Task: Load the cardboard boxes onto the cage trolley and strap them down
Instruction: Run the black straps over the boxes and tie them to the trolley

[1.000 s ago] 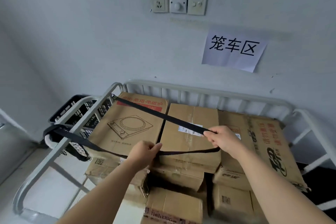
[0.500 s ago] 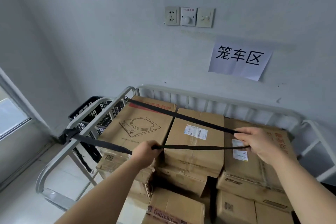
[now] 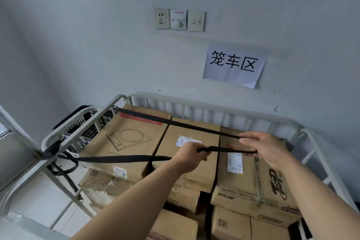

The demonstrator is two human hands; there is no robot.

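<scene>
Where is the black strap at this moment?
In the head view, the black strap runs from the trolley's left rail across the top cardboard boxes, held by the left hand and right hand above them.

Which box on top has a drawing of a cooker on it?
The left-hand top box; the middle box and right box show only labels and lettering.

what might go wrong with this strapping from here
1. The black strap is only pinched between the left hand and right hand, not yet fixed on the right rail; a slip could slacken it.
2. It crosses only the top boxes; the uneven lower boxes in front may stay loose.
</scene>
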